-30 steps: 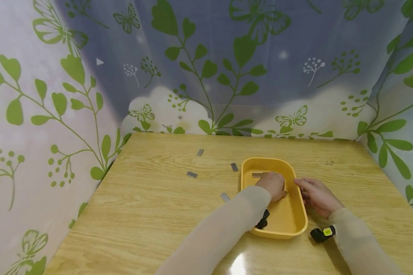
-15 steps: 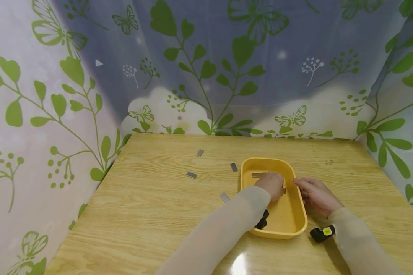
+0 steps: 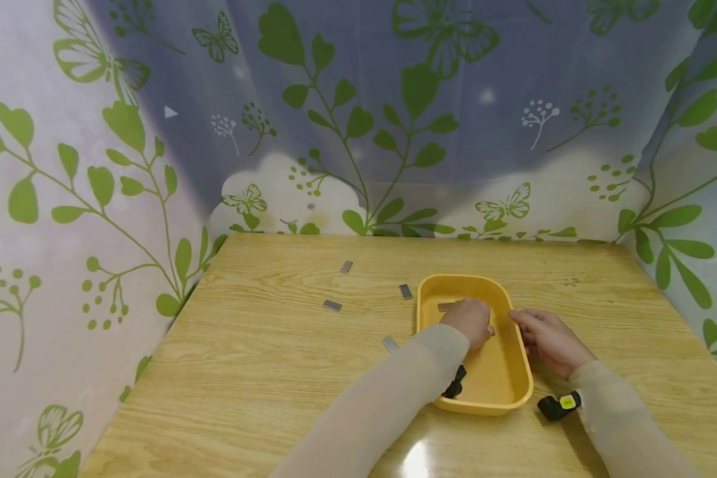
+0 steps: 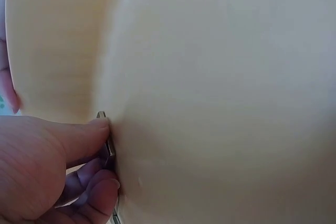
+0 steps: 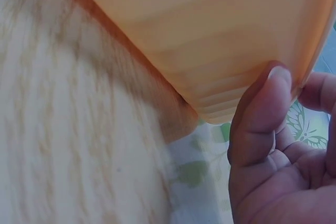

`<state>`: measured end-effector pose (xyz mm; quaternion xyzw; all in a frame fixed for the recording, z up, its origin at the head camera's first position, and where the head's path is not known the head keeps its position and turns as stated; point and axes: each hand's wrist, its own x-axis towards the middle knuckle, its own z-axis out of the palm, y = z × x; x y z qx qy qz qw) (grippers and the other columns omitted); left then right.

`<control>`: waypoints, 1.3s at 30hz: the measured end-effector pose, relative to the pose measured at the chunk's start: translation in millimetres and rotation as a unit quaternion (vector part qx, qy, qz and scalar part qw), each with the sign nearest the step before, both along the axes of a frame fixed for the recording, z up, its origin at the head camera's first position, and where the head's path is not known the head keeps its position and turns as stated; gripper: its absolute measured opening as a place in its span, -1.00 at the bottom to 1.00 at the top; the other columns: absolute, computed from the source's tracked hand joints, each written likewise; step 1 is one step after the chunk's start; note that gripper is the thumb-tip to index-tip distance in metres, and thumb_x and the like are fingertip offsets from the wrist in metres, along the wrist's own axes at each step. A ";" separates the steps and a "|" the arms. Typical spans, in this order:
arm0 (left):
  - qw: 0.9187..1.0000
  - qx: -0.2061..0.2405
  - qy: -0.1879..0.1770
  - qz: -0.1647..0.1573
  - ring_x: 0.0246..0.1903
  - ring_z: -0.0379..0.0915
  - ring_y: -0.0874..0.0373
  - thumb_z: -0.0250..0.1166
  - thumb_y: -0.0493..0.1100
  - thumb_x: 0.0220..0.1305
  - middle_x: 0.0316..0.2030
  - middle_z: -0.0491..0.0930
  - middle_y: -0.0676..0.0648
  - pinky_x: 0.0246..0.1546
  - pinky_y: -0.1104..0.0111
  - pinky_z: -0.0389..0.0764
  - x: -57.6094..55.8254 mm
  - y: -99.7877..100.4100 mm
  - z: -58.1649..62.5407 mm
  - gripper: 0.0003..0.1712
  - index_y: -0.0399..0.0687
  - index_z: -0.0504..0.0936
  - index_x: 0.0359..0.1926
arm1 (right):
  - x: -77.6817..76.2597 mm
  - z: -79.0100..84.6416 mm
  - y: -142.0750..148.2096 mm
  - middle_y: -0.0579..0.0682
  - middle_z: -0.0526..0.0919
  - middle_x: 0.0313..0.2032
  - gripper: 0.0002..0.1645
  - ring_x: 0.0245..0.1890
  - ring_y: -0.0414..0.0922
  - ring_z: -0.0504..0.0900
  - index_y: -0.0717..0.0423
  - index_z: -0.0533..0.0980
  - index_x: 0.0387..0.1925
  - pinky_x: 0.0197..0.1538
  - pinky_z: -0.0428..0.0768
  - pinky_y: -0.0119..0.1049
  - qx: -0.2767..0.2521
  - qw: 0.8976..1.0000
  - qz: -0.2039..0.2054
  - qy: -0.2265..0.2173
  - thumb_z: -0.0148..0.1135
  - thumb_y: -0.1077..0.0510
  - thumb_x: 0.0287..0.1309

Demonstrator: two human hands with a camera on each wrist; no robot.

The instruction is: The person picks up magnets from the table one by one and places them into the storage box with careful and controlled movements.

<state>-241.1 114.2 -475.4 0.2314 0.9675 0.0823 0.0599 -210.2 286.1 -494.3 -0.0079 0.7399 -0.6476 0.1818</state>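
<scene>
A yellow rectangular container (image 3: 490, 392) with rounded corners stands on the wooden table. My left hand (image 3: 467, 321) reaches down inside it. In the left wrist view, thumb and fingers pinch a small flat silvery rectangular piece (image 4: 110, 148), tilted on its edge near the container's floor. A second piece (image 4: 116, 217) shows just below the fingertips. In the head view a similar grey piece (image 3: 445, 307) lies inside, partly covered by the hand. On the right side, my right hand (image 3: 552, 342) holds the container's rim, the thumb against the outer wall and the index finger at the edge.
Several flat grey pieces lie on the table left of the container: one far back (image 3: 346, 267), one further left (image 3: 332, 305), one beside the container (image 3: 405, 291), one near the left sleeve (image 3: 390, 344). A patterned curtain (image 3: 358, 133) encloses the table's back and sides.
My left hand stays in the container; its thumb and fingertips shift only slightly over the piece. My right hand keeps its place at the rim, and the loose pieces lie as before.
</scene>
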 end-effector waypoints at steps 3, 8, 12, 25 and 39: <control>1.000 -0.002 0.000 0.002 -0.55 0.37 0.34 0.32 0.07 0.25 -0.59 0.53 0.16 -0.45 0.49 0.43 -0.1 0.4 0.2 -0.73 0.09 0.61 -0.53 | 0.4 0.3 0.0 0.01 0.65 -0.27 -0.38 -0.35 -0.16 0.64 0.37 0.38 0.04 -0.31 0.61 -0.26 -0.002 1.000 0.000 0.001 -0.02 -0.17 0.41; 1.000 -0.009 0.009 -0.001 -0.51 0.41 0.36 0.32 0.08 0.24 -0.58 0.55 0.20 -0.38 0.49 0.48 -2.2 1.7 -2.4 -0.75 0.15 0.64 -0.52 | 1.4 0.2 -0.2 0.02 0.65 -0.28 -0.37 -0.38 -0.17 0.63 0.40 0.37 0.04 -0.35 0.59 -0.29 -0.003 1.000 0.000 0.007 -0.02 -0.16 0.41; 1.000 -0.002 0.017 -0.005 -0.45 0.47 0.36 0.34 0.04 0.23 -0.53 0.57 0.25 -0.31 0.50 0.52 -3.1 1.5 -4.0 -0.87 0.22 0.70 -0.45 | 1.8 -0.4 0.1 0.03 0.65 -0.28 -0.34 -0.38 -0.17 0.62 0.42 0.36 0.05 -0.35 0.59 -0.29 -0.002 1.000 0.001 0.010 -0.03 -0.16 0.41; 1.000 0.007 0.017 -0.002 -0.39 0.49 0.39 0.36 0.01 0.22 -0.46 0.60 0.29 -0.27 0.52 0.52 -1.5 1.2 -4.9 -0.96 0.28 0.73 -0.35 | 1.3 -1.5 0.8 0.03 0.64 -0.24 -0.34 -0.33 -0.15 0.63 0.42 0.35 0.09 -0.29 0.61 -0.25 -0.011 1.000 -0.001 0.003 -0.02 -0.16 0.41; 1.000 -0.019 0.019 0.012 -0.25 0.58 0.26 0.26 0.01 0.30 -0.38 0.64 0.23 0.11 0.05 0.45 -3.4 1.0 -4.2 -0.88 0.23 0.71 -0.33 | 1.5 -0.7 0.2 0.00 0.68 -0.24 -0.43 -0.30 -0.15 0.65 0.37 0.41 0.04 -0.23 0.64 -0.19 -0.042 0.999 0.006 -0.005 -0.04 -0.11 0.43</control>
